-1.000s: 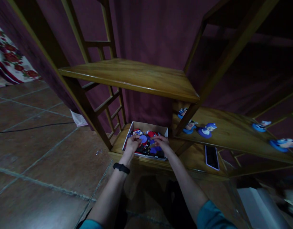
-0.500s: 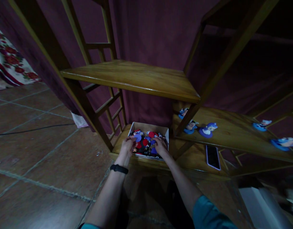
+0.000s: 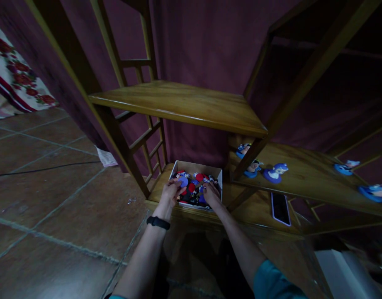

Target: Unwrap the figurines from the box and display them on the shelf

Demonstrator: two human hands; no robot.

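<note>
A shallow white cardboard box (image 3: 220,181) stands on the low wooden shelf, filled with small figurines on red, black and purple bases. Over its left side, my left hand (image 3: 171,192) is closed on a figurine with a round purple base (image 3: 183,181); the rest of that figurine is hidden. Inside the right side of the box, my right hand (image 3: 211,195) reaches down among the figurines. Its fingertips are bent against them, and whether they grip one cannot be made out.
To the right, a purple-based figurine (image 3: 275,172) and several blue-based ones lie on a raised shelf (image 3: 305,174). A phone (image 3: 281,209) rests on the lower board. An upper shelf (image 3: 178,104) overhangs the box. A white box-like object (image 3: 343,270) stands at lower right.
The view has shifted slightly, so the scene sits a little further right. My left hand still holds the purple-based figurine; my right hand reaches slightly lower among the figurines.
</note>
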